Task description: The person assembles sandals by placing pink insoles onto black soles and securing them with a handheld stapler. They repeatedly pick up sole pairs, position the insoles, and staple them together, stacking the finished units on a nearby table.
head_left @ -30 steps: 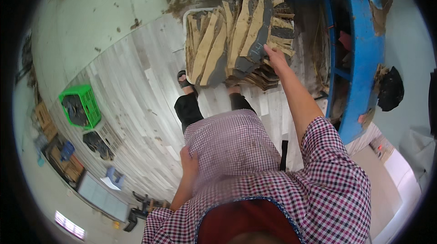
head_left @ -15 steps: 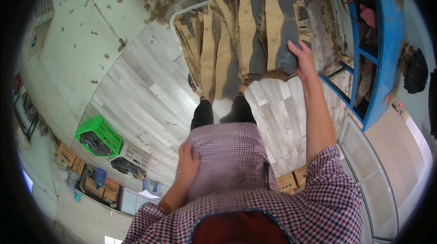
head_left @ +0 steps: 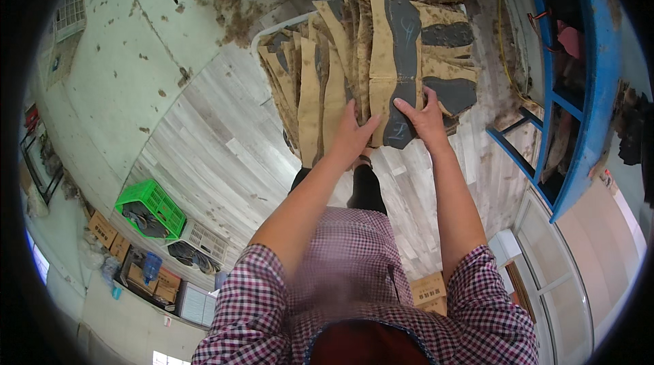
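Observation:
Both hands are at the near end of a long flat panel, tan along its left side and dark grey with a wavy edge on its right. Chalk-like marks show on the grey. My right hand grips its right edge, thumb on top, the other fingers partly hidden. My left hand closes on the left edge, thumb over the tan part; its fingertips are partly hidden. Left of it stand several similar tan panels with fuzzy brown edges. Other tan-and-grey pieces lie crosswise on the right.
A pale rounded rim shows beneath the pile. A blue metal frame stands at right. Green and white crates with dark pieces sit at left, near cardboard boxes. Brown fluff litters the floor.
My left hand has risen from my apron to the pile. My right hand has shifted left and nearer. The right-hand panels have changed, exposing crosswise pieces.

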The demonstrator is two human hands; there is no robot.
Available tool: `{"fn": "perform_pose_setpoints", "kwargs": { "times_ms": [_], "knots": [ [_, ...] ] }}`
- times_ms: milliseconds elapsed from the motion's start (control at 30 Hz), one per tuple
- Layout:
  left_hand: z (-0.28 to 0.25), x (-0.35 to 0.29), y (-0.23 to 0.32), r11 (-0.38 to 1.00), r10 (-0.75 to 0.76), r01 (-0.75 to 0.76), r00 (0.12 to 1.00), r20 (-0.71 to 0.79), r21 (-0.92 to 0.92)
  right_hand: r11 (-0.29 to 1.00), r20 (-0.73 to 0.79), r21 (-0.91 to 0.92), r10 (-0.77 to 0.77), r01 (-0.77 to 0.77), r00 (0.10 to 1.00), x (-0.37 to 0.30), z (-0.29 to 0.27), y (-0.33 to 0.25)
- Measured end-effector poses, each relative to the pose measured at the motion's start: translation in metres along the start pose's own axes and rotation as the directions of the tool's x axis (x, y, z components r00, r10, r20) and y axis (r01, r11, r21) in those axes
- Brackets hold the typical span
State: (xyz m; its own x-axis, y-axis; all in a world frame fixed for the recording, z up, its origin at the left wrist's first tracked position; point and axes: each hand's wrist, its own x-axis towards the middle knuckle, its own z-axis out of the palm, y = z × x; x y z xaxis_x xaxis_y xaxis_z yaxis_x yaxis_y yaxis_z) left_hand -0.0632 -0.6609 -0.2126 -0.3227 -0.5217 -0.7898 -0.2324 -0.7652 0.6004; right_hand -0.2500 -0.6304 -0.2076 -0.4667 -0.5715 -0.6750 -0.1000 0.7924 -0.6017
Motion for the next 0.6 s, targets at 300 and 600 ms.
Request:
{"fn": "perform_pose_setpoints", "kwargs": {
  "times_ms": [300,600],
  "knots": [
    [0.022,0.021,0.027,0.992,-0.113,0.113,0.994,-0.003,-0.056,0.799,0.581,0.384,0.182,-0.463,0.794,0.014,-0.027,-0.005],
    [0.027,-0.001,0.016,0.912,-0.179,0.178,0.983,0.034,-0.369,0.803,0.484,0.53,-0.022,-0.273,0.875,-0.035,-0.026,-0.027]
  ]
}}
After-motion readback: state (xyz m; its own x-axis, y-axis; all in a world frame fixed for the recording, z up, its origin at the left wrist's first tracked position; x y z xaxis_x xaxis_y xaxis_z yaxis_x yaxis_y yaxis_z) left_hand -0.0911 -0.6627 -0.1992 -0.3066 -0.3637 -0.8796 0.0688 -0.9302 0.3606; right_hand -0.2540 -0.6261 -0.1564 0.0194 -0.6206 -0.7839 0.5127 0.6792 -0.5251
